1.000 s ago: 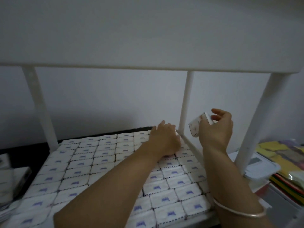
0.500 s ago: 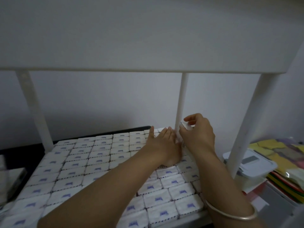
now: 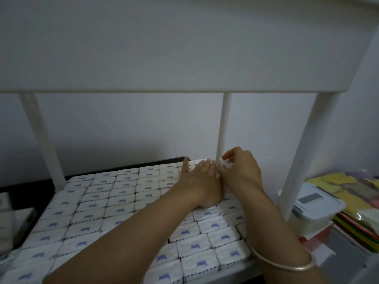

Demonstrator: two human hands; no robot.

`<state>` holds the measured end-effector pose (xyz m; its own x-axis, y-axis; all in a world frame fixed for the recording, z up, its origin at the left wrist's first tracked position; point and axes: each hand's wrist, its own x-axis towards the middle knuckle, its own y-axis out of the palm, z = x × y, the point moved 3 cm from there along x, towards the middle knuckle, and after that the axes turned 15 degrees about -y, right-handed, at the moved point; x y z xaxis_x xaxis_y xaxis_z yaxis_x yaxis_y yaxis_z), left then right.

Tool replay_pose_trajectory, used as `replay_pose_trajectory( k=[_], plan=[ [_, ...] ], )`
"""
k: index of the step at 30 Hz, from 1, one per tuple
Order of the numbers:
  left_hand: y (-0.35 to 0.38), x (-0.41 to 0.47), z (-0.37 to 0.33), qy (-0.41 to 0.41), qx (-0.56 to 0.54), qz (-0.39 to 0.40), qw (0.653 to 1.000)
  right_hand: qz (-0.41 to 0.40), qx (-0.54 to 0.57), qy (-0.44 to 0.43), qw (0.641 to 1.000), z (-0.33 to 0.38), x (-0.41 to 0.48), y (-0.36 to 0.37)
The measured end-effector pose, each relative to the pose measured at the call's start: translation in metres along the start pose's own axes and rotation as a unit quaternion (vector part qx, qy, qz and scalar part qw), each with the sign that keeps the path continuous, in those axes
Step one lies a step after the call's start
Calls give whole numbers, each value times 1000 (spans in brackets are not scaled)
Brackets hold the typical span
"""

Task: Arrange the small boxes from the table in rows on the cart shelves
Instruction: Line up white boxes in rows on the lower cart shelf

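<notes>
Rows of small white boxes [image 3: 121, 199] with blue marks cover the white cart shelf [image 3: 235, 269]. My right hand [image 3: 242, 173] pinches one small box [image 3: 225, 163] on edge at the far right corner, beside the rear post [image 3: 223, 128]. My left hand [image 3: 201, 181] lies flat with straight fingers on the boxes just left of it, touching the right hand. The spot under both hands is hidden.
The upper shelf [image 3: 164, 48] hangs low overhead. White posts stand at the left [image 3: 41, 140] and right [image 3: 303, 150]. A lidded plastic container [image 3: 315, 203] and coloured folded sheets [image 3: 356, 203] sit to the right. More packs [image 3: 6, 220] lie at the far left.
My right hand brought the box from mid-air beside the post down to the shelf's far right corner. My left hand slid forward a little and flattened next to it.
</notes>
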<state>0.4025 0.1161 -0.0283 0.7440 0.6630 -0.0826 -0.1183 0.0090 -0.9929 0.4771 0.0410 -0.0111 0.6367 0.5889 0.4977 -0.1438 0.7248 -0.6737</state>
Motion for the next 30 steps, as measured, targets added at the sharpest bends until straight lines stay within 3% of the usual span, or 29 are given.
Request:
replay_pose_trajectory(
  k=[4, 9, 23, 28, 30],
  plan=[
    [1, 0, 0, -2, -9, 1, 1000, 18, -16, 13, 1000, -2, 0, 3],
    [4, 3, 0, -4, -33, -7, 999, -27, -67, 54, 996, -2, -1, -6],
    [10, 8, 1, -9, -54, -9, 998, 54, -90, 117, 988, -11, -1, 2],
    [-11, -7, 13, 42, -90, -31, 995, -7, -53, 36, 998, 22, 0, -8],
    [-35, -37, 31, 4, -149, -76, 986, -29, -18, -40, 999, 48, -10, -18]
  ],
)
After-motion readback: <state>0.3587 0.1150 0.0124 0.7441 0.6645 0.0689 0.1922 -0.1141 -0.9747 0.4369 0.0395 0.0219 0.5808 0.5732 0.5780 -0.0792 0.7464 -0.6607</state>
